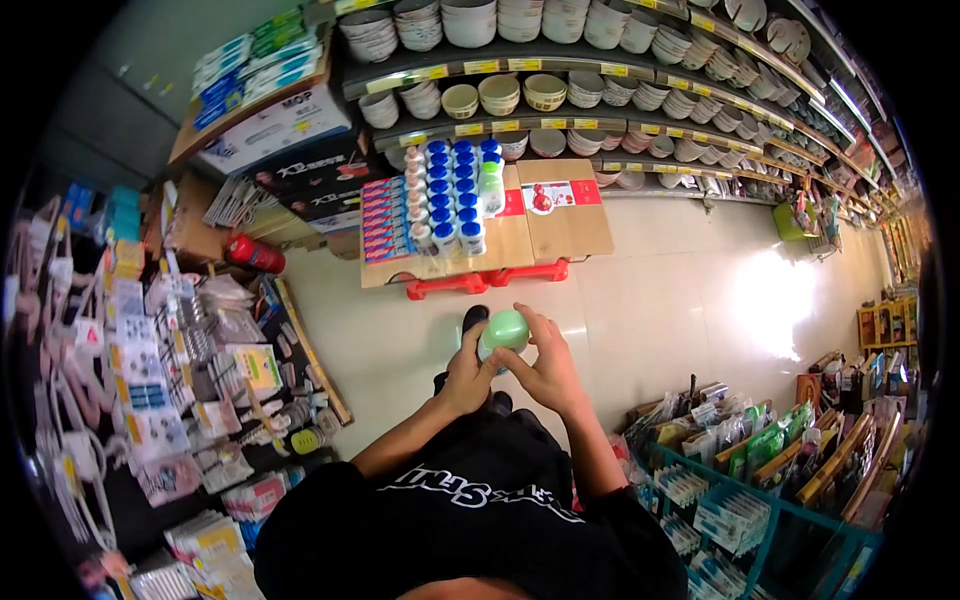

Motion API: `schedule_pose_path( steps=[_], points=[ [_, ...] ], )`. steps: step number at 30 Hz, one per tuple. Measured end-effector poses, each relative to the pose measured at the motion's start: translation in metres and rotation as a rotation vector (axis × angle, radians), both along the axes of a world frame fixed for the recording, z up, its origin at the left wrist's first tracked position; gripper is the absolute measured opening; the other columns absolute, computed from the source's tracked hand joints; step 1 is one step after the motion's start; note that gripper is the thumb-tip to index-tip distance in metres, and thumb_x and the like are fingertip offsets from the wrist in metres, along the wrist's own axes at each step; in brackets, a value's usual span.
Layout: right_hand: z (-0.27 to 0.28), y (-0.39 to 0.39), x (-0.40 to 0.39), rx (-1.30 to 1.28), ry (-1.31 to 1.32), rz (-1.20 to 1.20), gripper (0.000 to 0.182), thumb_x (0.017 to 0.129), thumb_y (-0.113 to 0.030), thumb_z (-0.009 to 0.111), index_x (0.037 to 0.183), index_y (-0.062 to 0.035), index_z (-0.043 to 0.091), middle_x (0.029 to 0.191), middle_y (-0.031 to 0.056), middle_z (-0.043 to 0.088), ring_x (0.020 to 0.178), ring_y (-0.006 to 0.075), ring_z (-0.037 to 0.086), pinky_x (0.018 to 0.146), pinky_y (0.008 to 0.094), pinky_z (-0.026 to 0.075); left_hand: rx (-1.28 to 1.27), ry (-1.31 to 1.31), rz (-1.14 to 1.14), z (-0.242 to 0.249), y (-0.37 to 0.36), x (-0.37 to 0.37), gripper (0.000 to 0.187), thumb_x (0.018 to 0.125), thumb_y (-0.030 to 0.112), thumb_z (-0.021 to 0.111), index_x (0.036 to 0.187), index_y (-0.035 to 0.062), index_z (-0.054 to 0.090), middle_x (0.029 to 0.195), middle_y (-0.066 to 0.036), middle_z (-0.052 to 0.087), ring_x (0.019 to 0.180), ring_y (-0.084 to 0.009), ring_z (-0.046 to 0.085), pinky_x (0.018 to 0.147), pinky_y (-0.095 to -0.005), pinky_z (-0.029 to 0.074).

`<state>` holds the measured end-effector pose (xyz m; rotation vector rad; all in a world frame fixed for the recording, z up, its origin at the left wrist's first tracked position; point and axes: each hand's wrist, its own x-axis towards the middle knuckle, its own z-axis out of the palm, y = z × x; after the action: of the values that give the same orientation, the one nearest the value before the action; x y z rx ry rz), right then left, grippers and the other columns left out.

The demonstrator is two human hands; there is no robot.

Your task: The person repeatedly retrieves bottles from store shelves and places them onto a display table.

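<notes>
Between my two hands is a bottle with a light green cap [506,330], seen from above in front of my body. My left hand [466,372] is closed against its left side. My right hand [548,362] curves round its right side, the thumb lying across the near side. Most of the bottle's body is hidden by my fingers. Beyond my hands, a low display board [440,268] carries rows of white bottles with blue caps [467,215], pink-capped bottles [417,200], a green-capped bottle [491,190] and a column of toothpaste boxes [385,220].
Red stools [490,278] hold up the board, with flat cardboard [565,225] on its right part. Shelves of stacked bowls [500,95] rise behind. Packaged goods [150,400] hang at left, near a red canister [255,253]. A teal rack [760,520] stands at right.
</notes>
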<state>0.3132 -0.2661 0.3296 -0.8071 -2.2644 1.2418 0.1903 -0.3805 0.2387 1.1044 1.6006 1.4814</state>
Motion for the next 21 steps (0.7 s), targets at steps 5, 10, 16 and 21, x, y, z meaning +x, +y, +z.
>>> schedule_pose_path(
  steps=[5, 10, 16, 21],
  points=[
    [-0.045, 0.089, -0.058, -0.032, -0.143, -0.111, 0.066, 0.078, -0.018, 0.079, 0.135, -0.0054, 0.05, 0.12, 0.0177, 0.062, 0.101, 0.0336, 0.062, 0.086, 0.039, 0.052, -0.039, 0.086, -0.042, -0.025, 0.097, -0.058, 0.05, 0.095, 0.023, 0.059, 0.137, 0.0005, 0.041, 0.123, -0.022, 0.047, 0.116, -0.0346, 0.049, 0.1, -0.0427, 0.039],
    [-0.104, 0.166, -0.114, 0.069, -0.312, -0.082, 0.049, 0.078, -0.012, 0.073, 0.124, -0.0063, 0.055, 0.124, 0.0151, 0.061, 0.112, 0.0371, 0.059, 0.091, 0.0432, 0.051, -0.209, 0.299, -0.135, -0.077, 0.18, -0.122, 0.055, 0.088, 0.005, 0.062, 0.139, 0.0003, 0.041, 0.126, -0.021, 0.042, 0.117, -0.0356, 0.046, 0.101, -0.0412, 0.04],
    [-0.204, 0.236, -0.17, 0.021, -0.419, -0.155, 0.044, 0.079, -0.011, 0.071, 0.121, -0.0058, 0.057, 0.13, 0.0137, 0.059, 0.11, 0.0358, 0.061, 0.089, 0.0417, 0.052, -0.406, 0.04, -0.199, -0.144, 0.258, -0.157, 0.08, 0.079, -0.001, 0.067, 0.146, -0.0022, 0.023, 0.137, -0.025, 0.04, 0.121, -0.0384, 0.048, 0.099, -0.0413, 0.044],
    [-0.262, 0.27, -0.201, -0.05, -0.439, -0.146, 0.045, 0.078, -0.009, 0.069, 0.122, -0.0054, 0.057, 0.133, 0.014, 0.057, 0.11, 0.0354, 0.061, 0.09, 0.0413, 0.052, -0.544, -0.014, -0.321, -0.217, 0.296, -0.187, 0.08, 0.08, 0.001, 0.061, 0.146, -0.0093, 0.017, 0.145, -0.032, 0.03, 0.133, -0.0441, 0.037, 0.108, -0.0431, 0.037]
  ],
)
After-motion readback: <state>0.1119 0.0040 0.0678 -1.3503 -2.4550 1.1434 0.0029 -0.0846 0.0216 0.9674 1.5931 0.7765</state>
